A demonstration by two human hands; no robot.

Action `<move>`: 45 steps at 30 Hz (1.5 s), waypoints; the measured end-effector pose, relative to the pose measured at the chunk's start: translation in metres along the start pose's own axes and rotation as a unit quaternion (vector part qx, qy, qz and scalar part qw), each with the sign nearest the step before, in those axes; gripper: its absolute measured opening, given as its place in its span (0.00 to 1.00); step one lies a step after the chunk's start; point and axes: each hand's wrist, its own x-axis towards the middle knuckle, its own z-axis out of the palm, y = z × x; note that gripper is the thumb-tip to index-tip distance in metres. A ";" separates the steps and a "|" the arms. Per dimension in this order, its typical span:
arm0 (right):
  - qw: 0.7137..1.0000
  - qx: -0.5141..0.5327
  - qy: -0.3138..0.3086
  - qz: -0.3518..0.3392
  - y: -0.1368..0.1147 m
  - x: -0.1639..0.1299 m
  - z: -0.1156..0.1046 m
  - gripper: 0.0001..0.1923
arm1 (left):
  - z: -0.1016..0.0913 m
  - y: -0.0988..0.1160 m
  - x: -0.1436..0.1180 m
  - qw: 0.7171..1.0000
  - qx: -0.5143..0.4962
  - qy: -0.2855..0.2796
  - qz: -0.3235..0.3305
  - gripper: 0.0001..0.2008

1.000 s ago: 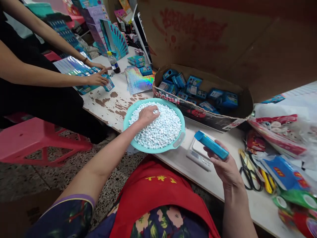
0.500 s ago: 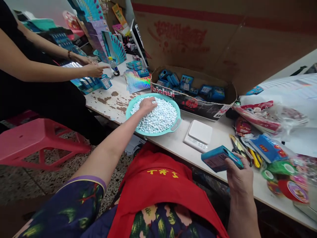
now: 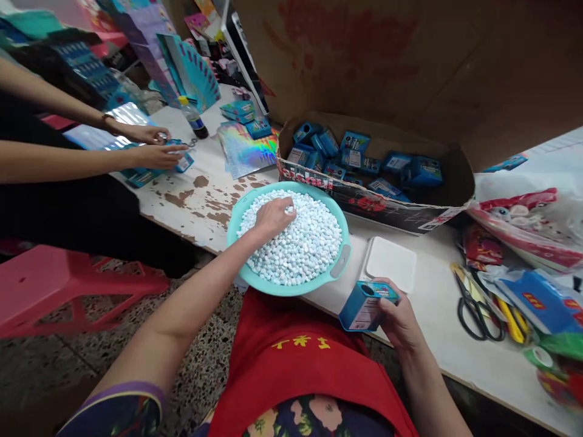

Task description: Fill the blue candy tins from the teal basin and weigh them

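A turquoise basin (image 3: pixel 232 227) with a handle stands at the table's near edge, heaped with small white candy-like pellets (image 3: pixel 296 255). My left hand (image 3: pixel 274 218) rests on the heap with its fingers curled closed, a white pellet showing between thumb and forefinger. My right hand (image 3: pixel 398 312) grips a small blue cardboard box (image 3: pixel 364 308), tilted, with a dark round hole in its top end. That box is just right of the basin, in front of a white kitchen scale (image 3: pixel 392 264), and hides part of the scale.
Behind the basin, a low cardboard carton (image 3: pixel 378 203) holds several blue boxes. Scissors (image 3: pixel 478 309), tape and packets lie at right. At left, a co-worker's hands (image 3: pixel 152 149) handle blue packaging near a bottle (image 3: pixel 194 118). A pink stool (image 3: pixel 68 285) stands below.
My right hand has brought the blue box leftward, close to the basin, and turned its holed end up. My left hand stays in the pellets. The view has shifted.
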 end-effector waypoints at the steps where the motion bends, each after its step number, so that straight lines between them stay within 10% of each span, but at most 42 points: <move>1: 1.000 0.005 0.001 0.001 -0.002 0.005 0.001 0.31 | 0.000 -0.002 -0.001 1.000 0.006 -0.005 0.016 0.11; 15: 0.937 0.117 0.320 -0.072 -0.031 -0.016 -0.004 0.26 | 0.006 -0.018 0.000 0.993 0.007 0.021 0.116 0.11; 34: 0.832 0.115 0.543 -0.025 0.031 -0.191 0.104 0.23 | -0.010 -0.016 0.010 0.988 -0.023 -0.122 0.091 0.13; 40: 0.848 0.083 0.523 -0.033 0.020 -0.168 0.113 0.24 | -0.010 -0.018 0.010 0.974 -0.165 -0.151 0.035 0.10; 45: 0.889 0.055 0.453 -0.052 -0.006 -0.115 0.136 0.26 | -0.020 -0.019 0.014 0.897 -0.386 -0.197 -0.082 0.08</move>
